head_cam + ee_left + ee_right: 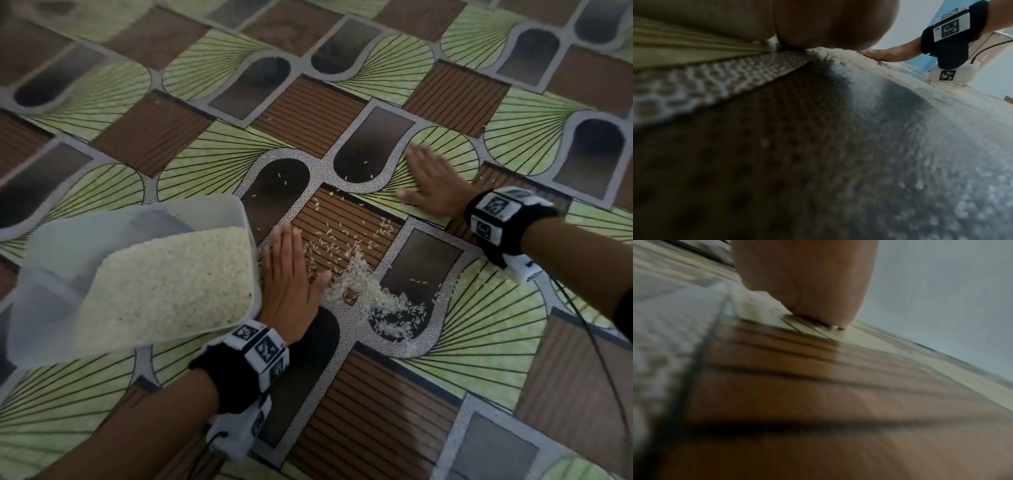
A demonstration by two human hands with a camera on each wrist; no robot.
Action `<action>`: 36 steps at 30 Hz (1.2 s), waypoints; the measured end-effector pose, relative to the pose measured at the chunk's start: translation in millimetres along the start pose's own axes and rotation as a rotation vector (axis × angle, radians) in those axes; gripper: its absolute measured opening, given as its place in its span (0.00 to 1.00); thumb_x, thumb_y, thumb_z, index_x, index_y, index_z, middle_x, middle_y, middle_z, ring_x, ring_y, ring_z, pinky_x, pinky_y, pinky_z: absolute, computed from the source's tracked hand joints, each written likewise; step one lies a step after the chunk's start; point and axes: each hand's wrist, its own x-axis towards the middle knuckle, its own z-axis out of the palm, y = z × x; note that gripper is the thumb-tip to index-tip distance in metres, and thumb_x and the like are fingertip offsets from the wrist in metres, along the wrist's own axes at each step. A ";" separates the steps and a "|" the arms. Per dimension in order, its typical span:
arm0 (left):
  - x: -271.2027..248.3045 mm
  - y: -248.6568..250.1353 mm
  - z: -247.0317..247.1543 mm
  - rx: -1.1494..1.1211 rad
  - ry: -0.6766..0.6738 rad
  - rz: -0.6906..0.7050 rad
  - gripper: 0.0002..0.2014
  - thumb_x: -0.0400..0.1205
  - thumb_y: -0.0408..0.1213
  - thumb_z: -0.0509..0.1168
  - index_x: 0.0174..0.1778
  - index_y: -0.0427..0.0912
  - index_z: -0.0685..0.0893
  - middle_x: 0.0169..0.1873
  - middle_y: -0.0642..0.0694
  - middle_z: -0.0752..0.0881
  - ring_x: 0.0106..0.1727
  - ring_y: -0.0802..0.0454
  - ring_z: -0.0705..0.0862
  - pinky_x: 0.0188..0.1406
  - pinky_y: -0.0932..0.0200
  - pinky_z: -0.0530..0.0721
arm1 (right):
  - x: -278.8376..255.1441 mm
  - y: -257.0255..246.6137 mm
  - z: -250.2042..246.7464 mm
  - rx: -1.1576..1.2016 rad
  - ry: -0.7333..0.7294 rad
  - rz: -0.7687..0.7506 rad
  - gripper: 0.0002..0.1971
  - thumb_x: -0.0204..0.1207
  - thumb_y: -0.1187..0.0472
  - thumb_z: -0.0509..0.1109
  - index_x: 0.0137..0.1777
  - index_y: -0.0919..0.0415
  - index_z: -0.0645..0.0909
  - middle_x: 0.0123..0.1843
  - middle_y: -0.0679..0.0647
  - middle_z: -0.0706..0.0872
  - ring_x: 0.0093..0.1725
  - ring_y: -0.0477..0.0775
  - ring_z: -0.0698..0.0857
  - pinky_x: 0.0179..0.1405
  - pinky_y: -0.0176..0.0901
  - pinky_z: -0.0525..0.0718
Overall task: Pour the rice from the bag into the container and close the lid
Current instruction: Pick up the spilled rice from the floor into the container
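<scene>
a patterned mat of green fans, brown slats and dark arches covers the whole floor, and on it, at the left, sits the clear plastic container, lidless and heaped with white rice. just right of the container the left hand lies flat on the mat with straight fingers pressed together, its thumb side touching the spilled rice, which lies piled and scattered further right of the container. well beyond that, farthest from the container, the right hand presses palm-down with straight fingers loosely spread, its fingertips blurred.
</scene>
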 end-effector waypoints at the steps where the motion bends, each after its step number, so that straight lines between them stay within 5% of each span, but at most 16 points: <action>1: -0.5 0.0 0.3 -0.008 0.005 0.005 0.40 0.79 0.65 0.28 0.77 0.35 0.37 0.78 0.43 0.38 0.79 0.51 0.35 0.77 0.52 0.31 | 0.2 -8.5 2.7 -0.055 -0.022 -0.096 0.61 0.56 0.18 0.21 0.81 0.64 0.34 0.82 0.60 0.34 0.82 0.58 0.36 0.78 0.58 0.38; 7: -1.8 2.6 -1.9 -0.078 0.094 0.048 0.38 0.83 0.60 0.35 0.79 0.30 0.49 0.80 0.35 0.50 0.80 0.47 0.41 0.78 0.54 0.35 | -21.7 -45.0 28.4 -0.256 -0.042 -0.526 0.44 0.74 0.30 0.34 0.79 0.61 0.29 0.80 0.57 0.29 0.80 0.56 0.30 0.77 0.56 0.32; 10: -5.0 4.5 -6.5 -0.207 0.157 0.011 0.38 0.83 0.60 0.38 0.80 0.32 0.46 0.81 0.39 0.43 0.81 0.49 0.36 0.79 0.50 0.35 | -38.1 -57.1 41.1 -0.284 -0.003 -0.631 0.41 0.77 0.32 0.34 0.80 0.61 0.33 0.82 0.58 0.34 0.81 0.56 0.33 0.78 0.53 0.31; 14: -11.0 8.8 -16.9 -0.246 0.250 -0.030 0.35 0.84 0.56 0.43 0.79 0.33 0.47 0.81 0.40 0.44 0.82 0.45 0.41 0.79 0.39 0.47 | -48.4 -64.3 45.4 -0.131 -0.022 -0.565 0.43 0.75 0.30 0.36 0.78 0.60 0.26 0.81 0.54 0.27 0.80 0.48 0.29 0.78 0.50 0.31; 17: -11.4 8.0 -20.2 -0.266 0.263 -0.057 0.35 0.84 0.54 0.45 0.80 0.34 0.48 0.81 0.39 0.46 0.82 0.45 0.43 0.78 0.36 0.52 | -49.8 -64.5 40.7 0.068 0.023 -0.552 0.41 0.77 0.32 0.42 0.81 0.56 0.32 0.83 0.50 0.33 0.82 0.46 0.36 0.78 0.45 0.37; 25: -21.1 -30.4 -41.4 -0.241 0.298 -0.065 0.34 0.85 0.57 0.40 0.80 0.37 0.44 0.81 0.43 0.44 0.82 0.48 0.43 0.81 0.46 0.47 | -53.2 -62.5 44.4 0.141 0.048 -0.459 0.39 0.76 0.30 0.36 0.82 0.51 0.36 0.84 0.48 0.40 0.82 0.46 0.42 0.80 0.43 0.43; 28: -22.8 -44.0 -48.5 -0.288 0.309 -0.079 0.33 0.84 0.56 0.41 0.80 0.39 0.44 0.81 0.45 0.44 0.82 0.50 0.43 0.80 0.42 0.49 | -50.4 -61.1 40.8 0.247 0.127 -0.414 0.36 0.79 0.35 0.36 0.81 0.57 0.55 0.82 0.52 0.57 0.80 0.48 0.59 0.77 0.41 0.58; 31: -23.8 -54.7 -53.4 -0.301 0.322 -0.099 0.33 0.84 0.54 0.41 0.80 0.38 0.47 0.81 0.46 0.45 0.82 0.53 0.42 0.80 0.46 0.46 | -49.6 -55.7 36.3 0.234 0.262 -0.383 0.27 0.80 0.53 0.47 0.73 0.63 0.73 0.74 0.58 0.74 0.71 0.60 0.76 0.71 0.54 0.72; 33: -24.2 -59.8 -54.8 -0.316 0.320 -0.149 0.33 0.83 0.55 0.41 0.80 0.39 0.49 0.81 0.47 0.46 0.81 0.56 0.41 0.80 0.52 0.45 | -48.3 -51.5 33.8 0.220 0.294 -0.327 0.28 0.79 0.52 0.45 0.74 0.61 0.72 0.74 0.58 0.74 0.71 0.60 0.76 0.70 0.55 0.75; 36: -18.5 -62.7 -54.1 -0.334 0.199 -0.282 0.34 0.84 0.58 0.40 0.81 0.38 0.49 0.81 0.45 0.46 0.80 0.57 0.40 0.81 0.50 0.46 | -43.9 -43.8 33.8 0.156 0.286 -0.262 0.39 0.80 0.36 0.34 0.79 0.63 0.60 0.80 0.59 0.63 0.80 0.58 0.60 0.78 0.49 0.57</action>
